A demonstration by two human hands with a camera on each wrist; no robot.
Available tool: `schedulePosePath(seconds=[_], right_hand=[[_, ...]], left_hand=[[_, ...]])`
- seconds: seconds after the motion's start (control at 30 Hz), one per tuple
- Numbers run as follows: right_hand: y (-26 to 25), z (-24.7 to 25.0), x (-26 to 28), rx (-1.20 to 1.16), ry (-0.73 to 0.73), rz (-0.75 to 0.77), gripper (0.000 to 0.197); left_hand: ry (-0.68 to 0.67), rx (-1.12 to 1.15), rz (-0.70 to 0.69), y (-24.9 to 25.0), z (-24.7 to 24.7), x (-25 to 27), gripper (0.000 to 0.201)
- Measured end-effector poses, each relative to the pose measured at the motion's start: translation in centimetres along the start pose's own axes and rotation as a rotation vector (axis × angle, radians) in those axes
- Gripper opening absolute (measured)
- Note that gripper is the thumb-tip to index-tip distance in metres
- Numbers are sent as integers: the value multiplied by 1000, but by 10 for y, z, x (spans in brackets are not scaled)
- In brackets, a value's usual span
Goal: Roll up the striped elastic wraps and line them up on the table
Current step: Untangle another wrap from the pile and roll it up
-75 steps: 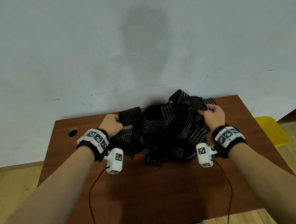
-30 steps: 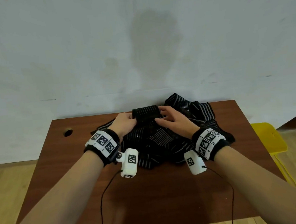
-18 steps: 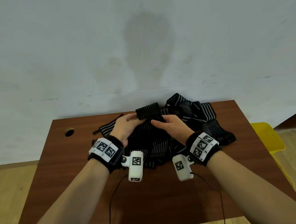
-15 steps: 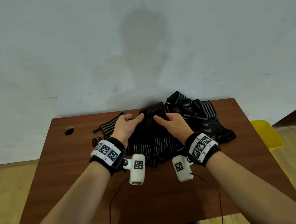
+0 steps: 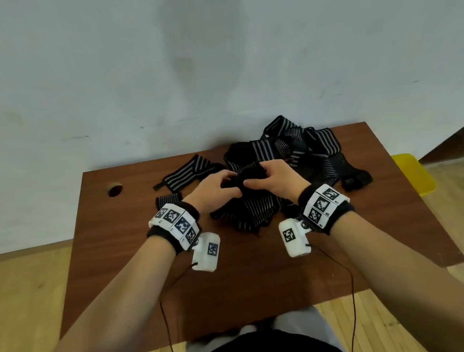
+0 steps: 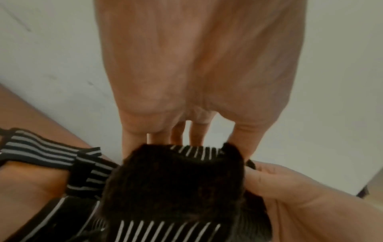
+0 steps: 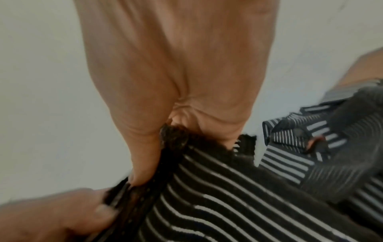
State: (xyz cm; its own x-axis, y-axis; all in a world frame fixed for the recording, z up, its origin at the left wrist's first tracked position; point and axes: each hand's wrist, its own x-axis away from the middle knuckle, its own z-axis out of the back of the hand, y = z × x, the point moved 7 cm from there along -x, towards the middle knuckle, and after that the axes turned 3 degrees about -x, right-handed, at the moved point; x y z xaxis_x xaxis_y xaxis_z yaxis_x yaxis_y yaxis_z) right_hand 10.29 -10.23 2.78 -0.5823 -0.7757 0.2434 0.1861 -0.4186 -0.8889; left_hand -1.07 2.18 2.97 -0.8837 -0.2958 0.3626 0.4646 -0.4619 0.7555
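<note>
A: What are the hands doing?

B: Both are on one wrap end (image 5: pixel 248 172). The left hand (image 5: pixel 212 189) pinches its left side. The right hand (image 5: pixel 276 179) pinches its right side. Each grip is pressed tight on the cloth, thumb below and fingers on top.

A: Where is that wrap?

B: It is lifted a bit, over the front of the wrap pile (image 5: pixel 292 157). The pile sits at the back of the surface (image 5: pixel 127 265), near the wall. The rest of the wrap hangs down to the surface.

A: What changed just now?

B: A moment ago the hands were apart, at the two sides of the pile. Now they have come together on one wrap. The end looks folded over.

A: So what does that mean?

B: I think the first roll is just starting. One flat wrap (image 5: pixel 182 173) lies alone to the left. No finished rolls are lined up yet.
</note>
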Motion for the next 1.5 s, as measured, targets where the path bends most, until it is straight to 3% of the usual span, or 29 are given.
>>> schedulePosePath(seconds=[0.07, 0.13, 0.33, 0.43, 0.53, 0.67, 0.77, 0.9, 0.93, 1.07, 1.23, 1.37, 1.43, 1.5], right_hand=[[2, 9, 2, 130, 16, 21, 22], [3, 26, 4, 229, 64, 23, 24], [-15, 15, 9, 263, -99, 52, 20], [-24, -2, 12, 206, -150, 98, 27], [-24, -3, 17, 203, -134, 106, 26], [-19, 13, 30, 164, -70, 105, 13], [-6, 33, 38, -23, 101, 58, 19], [9, 50, 51, -699, 243, -62, 18], [10, 51, 54, -805, 252, -85, 22], [1, 54, 60, -1129, 214, -117, 28], [-3, 56, 61, -1189, 187, -175, 24], [22, 57, 56, -1209, 229, -303, 39], [30, 54, 58, -1223, 232, -372, 45], [36, 53, 57, -1213, 265, -397, 46]], left_hand=[[2, 134, 43, -6, 4, 5, 37], [28, 202, 86, -16, 11, 11, 45], [-189, -93, 48, -6, -2, 25, 51], [-128, 15, 54, -1, -15, 26, 53], [26, -43, 30, 1, -25, 24, 62], [164, -111, -41, 2, -28, 29, 33], [262, -64, -61, 2, -20, 36, 27], [425, 211, 69, -16, -2, 37, 39], [425, 270, 101, -17, -3, 37, 40], [331, 473, 147, 6, -23, 39, 13], [149, 887, 231, 33, -68, 43, 22], [273, 937, 189, 35, -79, 49, 27], [341, 853, 117, 35, -77, 53, 43], [318, 862, 0, 41, -78, 58, 47]])
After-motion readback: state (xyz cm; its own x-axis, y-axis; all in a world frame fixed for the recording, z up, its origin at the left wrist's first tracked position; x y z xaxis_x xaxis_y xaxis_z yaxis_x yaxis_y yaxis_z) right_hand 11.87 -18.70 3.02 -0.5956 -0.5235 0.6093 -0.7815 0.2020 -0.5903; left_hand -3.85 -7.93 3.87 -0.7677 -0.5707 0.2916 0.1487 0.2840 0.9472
